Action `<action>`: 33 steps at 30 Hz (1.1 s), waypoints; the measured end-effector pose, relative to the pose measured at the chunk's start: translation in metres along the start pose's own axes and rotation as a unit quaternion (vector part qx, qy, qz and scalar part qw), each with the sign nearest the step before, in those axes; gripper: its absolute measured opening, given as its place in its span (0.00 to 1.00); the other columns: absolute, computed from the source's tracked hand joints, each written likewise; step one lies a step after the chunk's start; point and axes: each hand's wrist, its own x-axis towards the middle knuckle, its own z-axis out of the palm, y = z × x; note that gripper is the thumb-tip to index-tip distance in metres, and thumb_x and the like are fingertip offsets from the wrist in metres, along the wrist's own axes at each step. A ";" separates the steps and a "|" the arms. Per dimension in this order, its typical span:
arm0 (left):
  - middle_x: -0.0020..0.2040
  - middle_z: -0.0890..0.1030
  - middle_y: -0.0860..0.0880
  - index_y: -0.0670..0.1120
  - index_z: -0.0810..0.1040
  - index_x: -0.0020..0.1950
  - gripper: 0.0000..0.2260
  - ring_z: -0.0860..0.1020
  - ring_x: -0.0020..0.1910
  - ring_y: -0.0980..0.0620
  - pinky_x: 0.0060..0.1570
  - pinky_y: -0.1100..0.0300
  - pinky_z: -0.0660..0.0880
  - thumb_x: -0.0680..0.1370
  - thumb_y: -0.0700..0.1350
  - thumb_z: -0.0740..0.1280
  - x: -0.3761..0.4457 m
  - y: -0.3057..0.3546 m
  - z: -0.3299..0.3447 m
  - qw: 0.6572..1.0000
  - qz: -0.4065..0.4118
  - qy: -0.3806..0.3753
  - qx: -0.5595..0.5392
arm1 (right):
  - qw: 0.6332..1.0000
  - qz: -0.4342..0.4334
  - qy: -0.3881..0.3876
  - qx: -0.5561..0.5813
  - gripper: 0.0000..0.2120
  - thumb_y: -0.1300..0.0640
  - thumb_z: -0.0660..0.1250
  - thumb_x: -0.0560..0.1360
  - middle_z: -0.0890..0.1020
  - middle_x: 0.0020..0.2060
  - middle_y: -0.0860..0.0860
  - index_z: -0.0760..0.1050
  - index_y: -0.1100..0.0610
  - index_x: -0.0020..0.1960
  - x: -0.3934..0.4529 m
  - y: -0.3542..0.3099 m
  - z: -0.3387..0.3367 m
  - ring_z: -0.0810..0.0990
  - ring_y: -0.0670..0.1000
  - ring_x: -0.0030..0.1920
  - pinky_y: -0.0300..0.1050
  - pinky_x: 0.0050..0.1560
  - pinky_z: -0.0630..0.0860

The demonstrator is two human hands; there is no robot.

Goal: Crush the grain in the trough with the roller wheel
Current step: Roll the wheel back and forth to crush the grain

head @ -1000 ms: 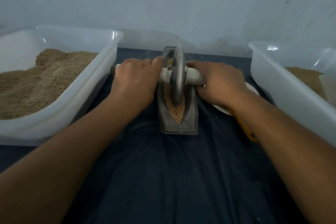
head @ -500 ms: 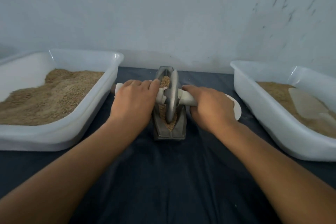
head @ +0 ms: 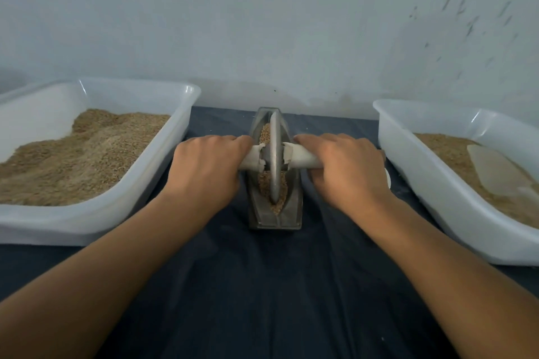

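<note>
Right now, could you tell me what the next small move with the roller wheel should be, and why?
Probably roll the roller wheel toward the near end of the trough: both the left hand and right hand grip its axle, and grain lies there.

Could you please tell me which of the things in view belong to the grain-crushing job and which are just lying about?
In use:
- roller wheel
- its handle, gripped by left hand and right hand
- trough
- grain in the trough

Lying about:
- left tub of grain
- right tub with a pale scoop
- white disc behind the right hand
- dark cloth
</note>
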 end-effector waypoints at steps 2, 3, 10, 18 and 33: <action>0.47 0.80 0.55 0.57 0.74 0.61 0.16 0.80 0.46 0.49 0.36 0.57 0.65 0.75 0.44 0.67 0.002 0.002 -0.003 1.000 -0.001 0.009 -0.006 | 1.000 0.011 -0.001 0.008 0.21 0.55 0.68 0.74 0.84 0.50 0.48 0.76 0.43 0.66 0.000 0.002 -0.002 0.81 0.57 0.50 0.51 0.45 0.70; 0.47 0.80 0.55 0.57 0.74 0.61 0.16 0.80 0.46 0.49 0.37 0.57 0.65 0.75 0.44 0.67 0.003 0.003 -0.004 1.000 -0.002 0.012 -0.010 | 1.000 0.016 -0.005 0.013 0.21 0.55 0.67 0.75 0.84 0.50 0.48 0.76 0.43 0.66 0.000 0.003 -0.003 0.81 0.57 0.50 0.51 0.46 0.72; 0.49 0.81 0.54 0.58 0.75 0.61 0.17 0.80 0.48 0.47 0.38 0.56 0.66 0.74 0.44 0.67 0.004 0.003 -0.005 0.999 -0.013 -0.012 -0.028 | 1.000 0.014 -0.016 0.022 0.20 0.53 0.67 0.75 0.83 0.51 0.48 0.75 0.43 0.67 -0.002 0.002 -0.006 0.80 0.57 0.51 0.51 0.46 0.73; 0.49 0.81 0.54 0.57 0.75 0.61 0.17 0.80 0.48 0.47 0.39 0.56 0.65 0.74 0.44 0.68 0.008 0.005 -0.003 0.999 -0.006 -0.008 -0.032 | 1.000 0.012 -0.002 -0.007 0.22 0.56 0.69 0.74 0.83 0.49 0.47 0.76 0.41 0.65 0.005 0.009 -0.009 0.81 0.57 0.51 0.48 0.42 0.64; 0.53 0.80 0.51 0.51 0.70 0.64 0.21 0.79 0.49 0.49 0.48 0.55 0.70 0.74 0.47 0.72 0.032 -0.007 0.043 0.999 0.019 -0.043 -0.017 | 0.999 0.006 -0.040 -0.032 0.14 0.51 0.68 0.75 0.80 0.45 0.48 0.74 0.46 0.60 0.035 0.017 0.043 0.80 0.56 0.44 0.47 0.36 0.62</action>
